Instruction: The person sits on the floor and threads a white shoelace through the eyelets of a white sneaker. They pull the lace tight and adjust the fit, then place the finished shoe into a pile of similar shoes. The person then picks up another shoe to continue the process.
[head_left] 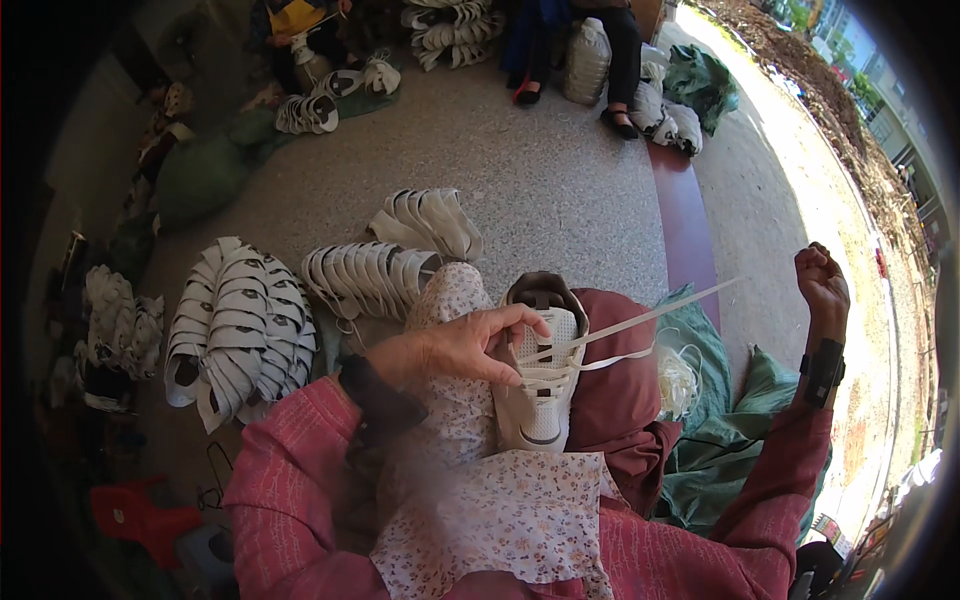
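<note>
A cream shoe upper (pixel 535 420) with a dark brown lining rests on my lap, its toe toward me and its opening away. My left hand (pixel 455 345) grips it at the lacing area, with thumb and forefinger on either side of the eyelet edge. A flat white shoelace (pixel 640 318) runs through the eyelets, one strand stretched taut up to the right. In line with that strand, my right hand (pixel 825 280) is raised far out to the right in a fist; the lace fades against the bright ground before reaching it. Another strand loops loosely beside the shoe upper.
Stacks of nested shoe uppers (pixel 240 330) stand on the floor at left and ahead (pixel 365 275). A bundle of white laces (pixel 680 380) lies on green sacking (pixel 720 440) at my right. A red stool (pixel 145 520) is at lower left. Other people sit farther off near a large plastic jug (pixel 587 62).
</note>
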